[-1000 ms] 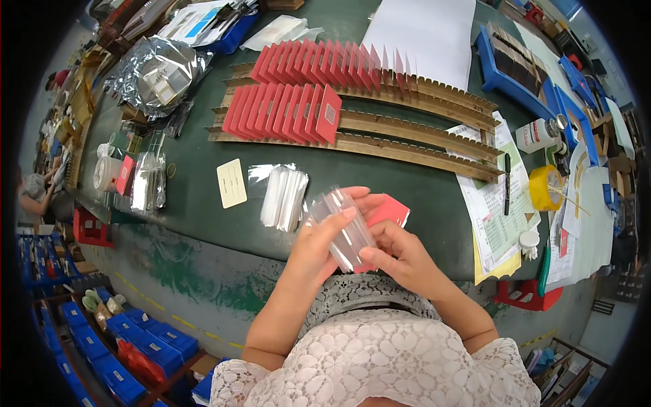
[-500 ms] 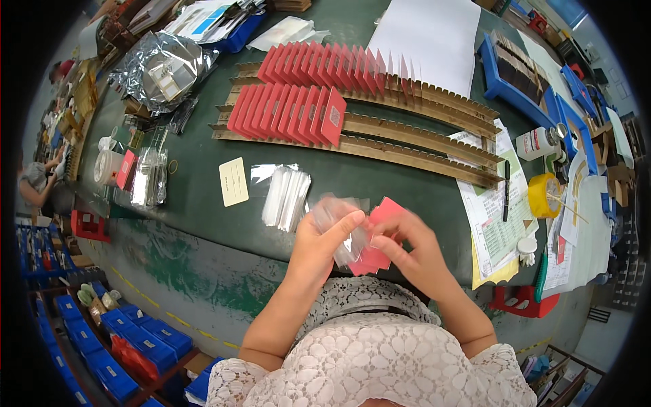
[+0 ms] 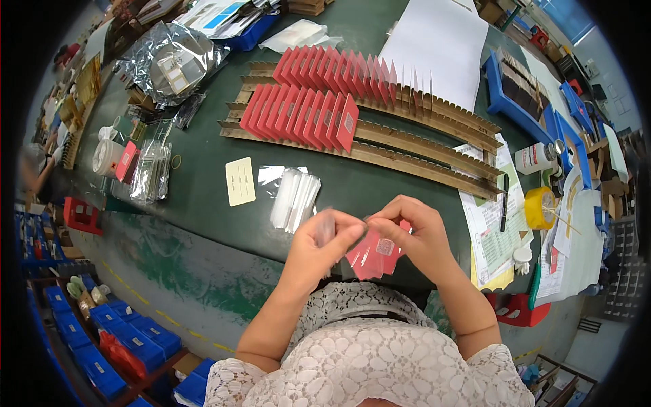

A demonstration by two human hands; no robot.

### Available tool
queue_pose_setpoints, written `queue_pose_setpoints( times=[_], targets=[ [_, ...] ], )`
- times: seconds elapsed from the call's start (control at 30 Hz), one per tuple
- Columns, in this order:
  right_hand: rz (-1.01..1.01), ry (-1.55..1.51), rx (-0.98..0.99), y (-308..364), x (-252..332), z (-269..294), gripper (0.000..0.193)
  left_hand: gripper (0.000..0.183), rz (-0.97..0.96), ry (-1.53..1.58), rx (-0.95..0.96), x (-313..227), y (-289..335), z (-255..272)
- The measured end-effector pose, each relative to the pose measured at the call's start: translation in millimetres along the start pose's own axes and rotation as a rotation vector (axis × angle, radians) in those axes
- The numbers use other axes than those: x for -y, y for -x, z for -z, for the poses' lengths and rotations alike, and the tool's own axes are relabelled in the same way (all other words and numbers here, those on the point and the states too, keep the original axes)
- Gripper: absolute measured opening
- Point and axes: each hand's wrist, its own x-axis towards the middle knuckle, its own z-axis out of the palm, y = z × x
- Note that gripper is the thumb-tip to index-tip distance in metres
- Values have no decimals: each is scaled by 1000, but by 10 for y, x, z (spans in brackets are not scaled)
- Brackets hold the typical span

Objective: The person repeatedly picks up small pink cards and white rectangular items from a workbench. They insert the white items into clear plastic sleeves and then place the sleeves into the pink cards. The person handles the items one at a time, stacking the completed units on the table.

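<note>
Near the table's front edge, my left hand [image 3: 319,244] is closed on clear plastic sleeves [image 3: 326,228]. My right hand [image 3: 417,237] meets it, thumb and forefinger pinching the edge of a sleeve; the exact grip is small and blurred. Several red cards [image 3: 371,259], one with a printed square code, lie fanned just below my fingers, partly hidden by the right hand. Left of my hands is a stack of clear sleeves [image 3: 296,200], and beside that a cream card [image 3: 240,182]. Farther back, red cards [image 3: 298,115] stand in rows in slotted racks [image 3: 427,150].
On the right lie papers [image 3: 495,230] with a black pen [image 3: 504,203], a yellow tape roll [image 3: 540,207], a white bottle [image 3: 536,157] and a blue tray [image 3: 498,88]. At the left are a wrapped reel [image 3: 173,64] and a plastic tub [image 3: 107,157]. Blue bins [image 3: 135,339] stand below.
My hands have drawn together at their fingertips, and the right has come off the red cards onto the sleeve edge. More of the red cards shows. The view has shifted slightly.
</note>
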Motion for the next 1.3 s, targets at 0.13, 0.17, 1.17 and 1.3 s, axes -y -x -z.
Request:
queue_pose_setpoints(
  times=[0.13,0.17,1.17,1.3],
  targets=[
    [-7,-87,164,-246,-91,57,24,13,-38,1,-98,24,-23,116],
    [76,-100,117,-353,-75,27,31,13,-67,-18,-137,19,-32,120],
    [299,294,-146,103,-215,313,68,16,29,-46,-92,-86,-37,-104],
    [389,351,-180,158,-234,290,53,16,35,-42,-86,-66,-30,-150]
  ],
)
